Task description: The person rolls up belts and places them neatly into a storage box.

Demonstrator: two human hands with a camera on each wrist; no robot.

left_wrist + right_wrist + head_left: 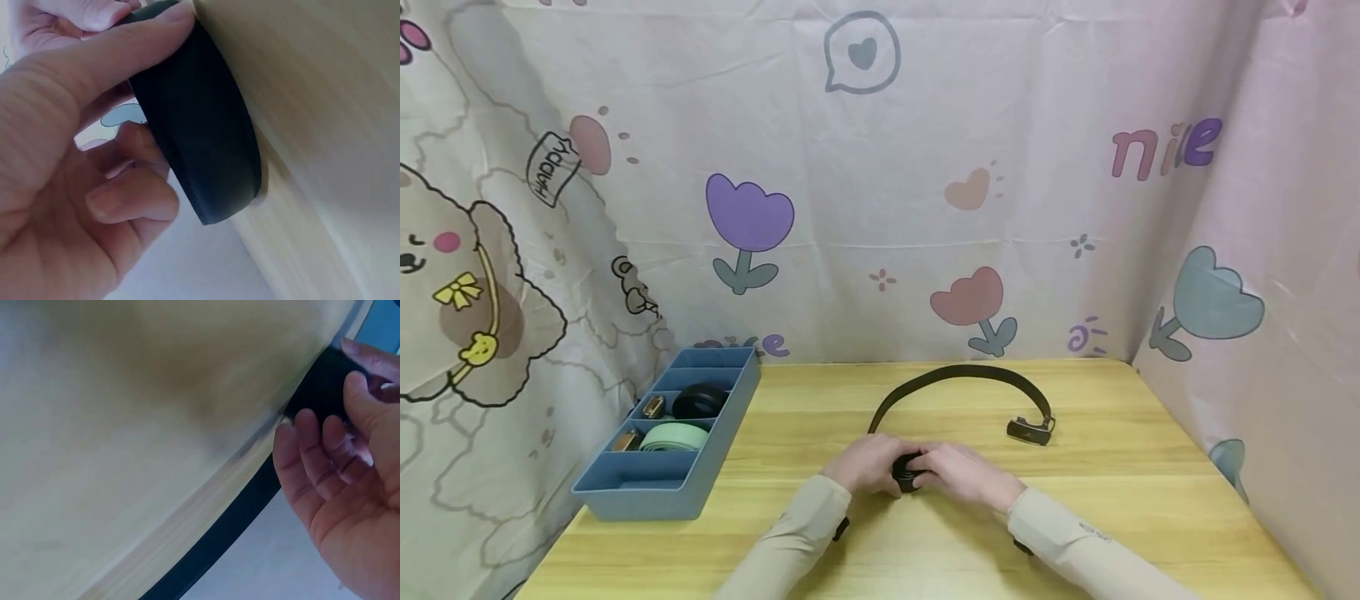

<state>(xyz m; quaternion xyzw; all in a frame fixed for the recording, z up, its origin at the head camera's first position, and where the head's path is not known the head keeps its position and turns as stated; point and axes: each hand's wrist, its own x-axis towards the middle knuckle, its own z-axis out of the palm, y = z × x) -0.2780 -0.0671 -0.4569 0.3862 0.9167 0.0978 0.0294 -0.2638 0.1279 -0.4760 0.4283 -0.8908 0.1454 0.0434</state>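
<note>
A dark belt (966, 370) stands on its edge on the wooden table, its strap arching toward the back. The metal buckle (1028, 431) lies at the free right end. Between the two hands, the near end is wound into a small coil (904, 475). My left hand (868, 464) pinches that coil; its thumb lies along the upper edge in the left wrist view, where the coil (200, 125) looks black. From the other side my right hand (968, 475) grips it with thumb and fingers, as the right wrist view also shows on the coil (315, 387).
A blue-grey divided box (724, 450) stands at the table's left. Its compartments hold a rolled black belt (700, 401) and a rolled pale green belt (673, 436), with gold-coloured buckles beside them. A printed curtain (880, 167) hangs behind the table and along both sides.
</note>
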